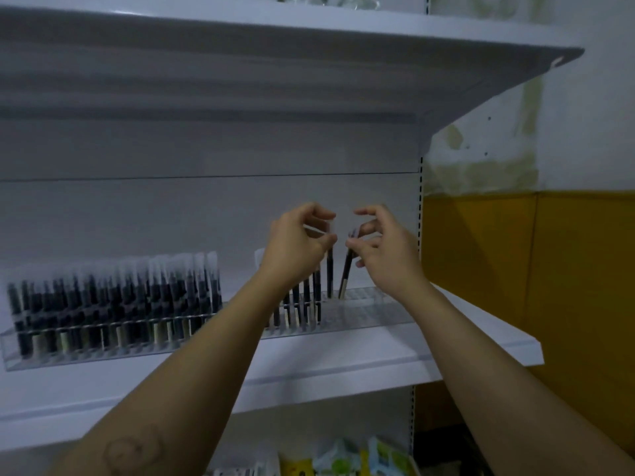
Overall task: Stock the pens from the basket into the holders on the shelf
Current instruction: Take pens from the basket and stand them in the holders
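Two clear plastic pen holders stand on the white shelf [343, 369]. The left holder [68, 352] is packed with several dark pens with clear caps. The right holder [371, 310] has several pens at its left end and bare slots to the right. My left hand [295, 242] pinches the top of an upright dark pen [330, 273] standing in the right holder. My right hand [381, 245] grips the top of a tilted dark pen [346, 269] whose tip rests in a slot beside it. The basket is out of view.
A second white shelf [309, 56] overhangs close above the hands. A yellow and white wall [515, 252] lies right of the shelf unit. Colourful packets [343, 462] sit on a lower level at the bottom.
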Demonstrator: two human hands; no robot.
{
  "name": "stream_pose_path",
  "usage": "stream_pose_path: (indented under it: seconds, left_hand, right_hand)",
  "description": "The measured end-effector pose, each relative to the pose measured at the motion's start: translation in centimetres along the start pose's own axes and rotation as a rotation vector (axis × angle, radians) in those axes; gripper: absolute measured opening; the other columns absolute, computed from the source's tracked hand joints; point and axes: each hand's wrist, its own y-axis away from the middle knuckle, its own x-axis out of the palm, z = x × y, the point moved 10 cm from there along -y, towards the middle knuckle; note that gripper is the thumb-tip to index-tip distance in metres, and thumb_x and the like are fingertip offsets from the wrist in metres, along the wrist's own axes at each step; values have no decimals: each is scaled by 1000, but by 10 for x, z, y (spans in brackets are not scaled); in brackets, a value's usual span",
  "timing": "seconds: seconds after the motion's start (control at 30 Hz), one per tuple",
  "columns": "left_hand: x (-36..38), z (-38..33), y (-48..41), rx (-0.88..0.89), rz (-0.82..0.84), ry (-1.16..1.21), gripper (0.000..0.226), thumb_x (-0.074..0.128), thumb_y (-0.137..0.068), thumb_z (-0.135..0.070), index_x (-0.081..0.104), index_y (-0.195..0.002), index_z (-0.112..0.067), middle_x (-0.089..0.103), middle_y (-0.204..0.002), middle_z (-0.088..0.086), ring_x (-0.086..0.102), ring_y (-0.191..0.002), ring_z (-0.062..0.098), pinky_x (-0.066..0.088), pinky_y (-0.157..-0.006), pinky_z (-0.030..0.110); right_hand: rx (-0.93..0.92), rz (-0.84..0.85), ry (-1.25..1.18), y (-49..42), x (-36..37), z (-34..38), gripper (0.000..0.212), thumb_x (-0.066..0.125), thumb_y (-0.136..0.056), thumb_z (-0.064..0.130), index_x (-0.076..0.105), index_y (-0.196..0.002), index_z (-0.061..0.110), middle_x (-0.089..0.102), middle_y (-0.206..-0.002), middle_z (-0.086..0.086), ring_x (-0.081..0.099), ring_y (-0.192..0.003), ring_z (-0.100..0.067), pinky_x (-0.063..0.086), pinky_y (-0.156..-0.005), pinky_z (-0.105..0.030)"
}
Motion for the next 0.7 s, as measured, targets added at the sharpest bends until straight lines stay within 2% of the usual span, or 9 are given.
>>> stream_pose_path:
  seconds: [0.17, 0.37, 0.6, 0.7]
  left_hand:
    - [5, 12, -22, 38, -67, -83, 19, 75, -82, -16, 65, -94, -27, 64, -84, -12, 63, -80, 0, 50, -70, 12]
    - [15, 33, -33, 9, -79, -163, 15, 74, -84, -17, 67, -96, -23, 66, -84, -8, 63, -79, 1, 49, -69, 12]
    - [17, 42, -33, -28, -75, -204, 13, 70, -86, -17, 67, -98, -19, 68, -87, -3, 64, -80, 7, 51, -71, 19]
    - [7, 41, -33, -21, -112, -171, 13, 71, -86, -17, 67, -97, -24, 66, -85, -8, 63, -79, -1, 45, -64, 6]
  right_hand:
    - [22, -27, -7, -22, 16, -24, 38, 66, -89, 14, 49, -116, 35, 62, -89, 6, 66, -75, -17, 59, -66, -41]
    - [55, -51, -56, -33, 24, -51, 38, 65, -90, 9, 50, -114, 33, 61, -87, 7, 64, -69, -16, 58, -54, -31]
    - [49, 44, 2, -32, 41, -58, 38, 66, -89, 10, 53, -118, 32, 60, -89, 8, 64, -78, -16, 58, -72, -43]
    - [26, 110, 69, -24, 50, -59, 41, 66, -89, 11, 54, -120, 34, 57, -88, 12, 61, -77, -12, 56, -73, -38]
